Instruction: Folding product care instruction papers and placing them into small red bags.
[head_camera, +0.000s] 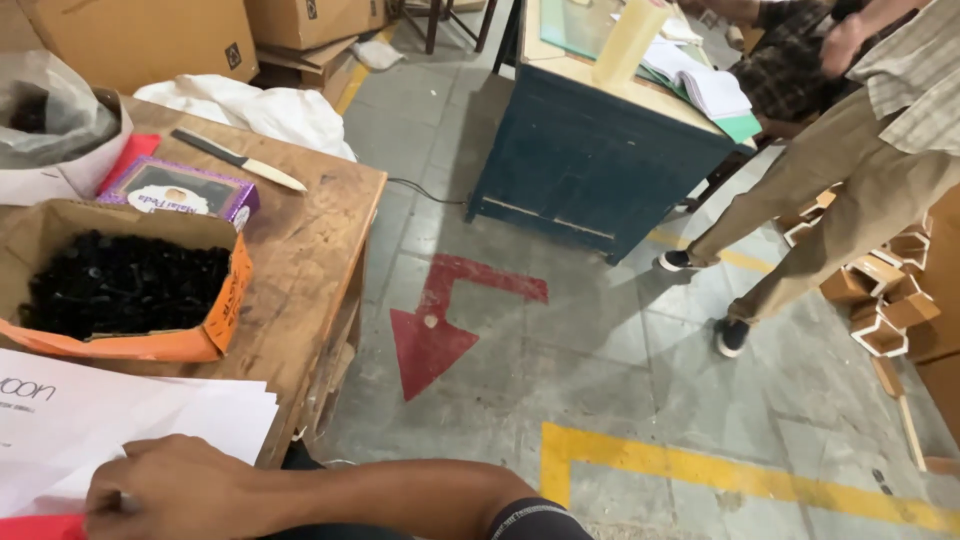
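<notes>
- Right hand (175, 490) is curling loosely, fingertips pressing the smooth white paper sheets (120, 420) at the wooden table's (310, 230) near edge.
- Torn orange cardboard box (215, 320) is holding small black parts behind them.

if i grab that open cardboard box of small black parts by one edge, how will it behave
The open cardboard box looks heaped with small black parts, so probably heavy. Its flaps splay and look bent, so the wall would likely buckle. Tilting may spill loose parts onto the wooden table.
</notes>
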